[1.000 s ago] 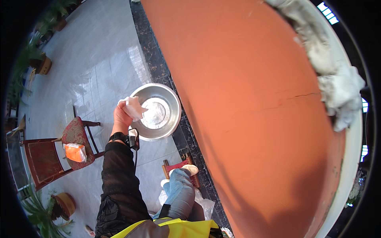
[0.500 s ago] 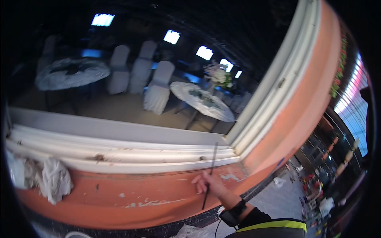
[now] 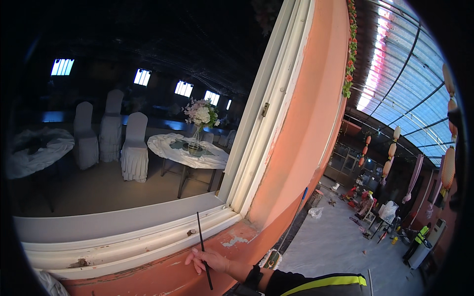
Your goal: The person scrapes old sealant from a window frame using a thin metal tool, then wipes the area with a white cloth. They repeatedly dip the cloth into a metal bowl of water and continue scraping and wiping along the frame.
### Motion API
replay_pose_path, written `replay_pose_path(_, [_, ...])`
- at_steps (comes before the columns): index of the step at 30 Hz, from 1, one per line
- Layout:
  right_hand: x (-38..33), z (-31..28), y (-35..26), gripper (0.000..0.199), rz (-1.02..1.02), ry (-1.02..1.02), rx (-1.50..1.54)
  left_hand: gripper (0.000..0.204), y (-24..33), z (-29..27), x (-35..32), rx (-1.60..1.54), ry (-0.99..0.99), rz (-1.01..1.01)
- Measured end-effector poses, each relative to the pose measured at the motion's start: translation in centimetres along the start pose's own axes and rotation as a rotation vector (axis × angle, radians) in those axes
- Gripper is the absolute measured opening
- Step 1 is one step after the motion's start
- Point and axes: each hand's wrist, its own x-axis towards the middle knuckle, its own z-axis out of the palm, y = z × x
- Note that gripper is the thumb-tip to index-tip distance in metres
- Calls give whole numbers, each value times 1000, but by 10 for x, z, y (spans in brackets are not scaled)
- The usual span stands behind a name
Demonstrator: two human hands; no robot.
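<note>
My right hand [image 3: 210,260] reaches in from the lower right over the orange window ledge [image 3: 173,270]. Its fingers are closed around a thin black stick [image 3: 201,234], which stands nearly upright. The stick's upper end crosses in front of the white window frame [image 3: 148,250], and its lower end hangs below my fingers. Near the frame's corner, a patch of peeled paint [image 3: 236,240] shows on the ledge beyond my hand. Dirt [image 3: 79,263] lies in the frame's track. My left hand is out of the picture.
Through the window stand cloth-covered tables [image 3: 212,157], white-covered chairs [image 3: 134,148] and a flower vase [image 3: 198,116]. A crumpled white cloth [image 3: 49,283] lies at the lower left. On the right, a person in a bright vest [image 3: 421,234] stands beyond clutter on the grey floor [image 3: 326,251].
The view has swung to the right, so the window corner sits further left and more of the covered yard shows. My right hand still holds the stick.
</note>
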Motion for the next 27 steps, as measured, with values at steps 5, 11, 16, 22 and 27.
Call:
replay_pose_path(5, [2, -1, 0, 60, -28, -16, -19, 37, 7, 32, 20, 25, -98, 10])
replay_pose_path(11, [2, -4, 2, 60, -23, -11, 8, 36, 13, 56, 34, 41, -161, 2])
replay_pose_path(16, [2, -6, 5, 59, -22, -11, 32, 35, 10, 66, 42, 49, -183, -16])
replay_pose_path(22, [3, -6, 8, 58, -39, -14, 67, 34, 3, 69, 41, 69, -178, -42])
replay_pose_path(27, [1, -5, 6, 59, -76, 11, 33, 32, -2, 61, 36, 88, -151, -65])
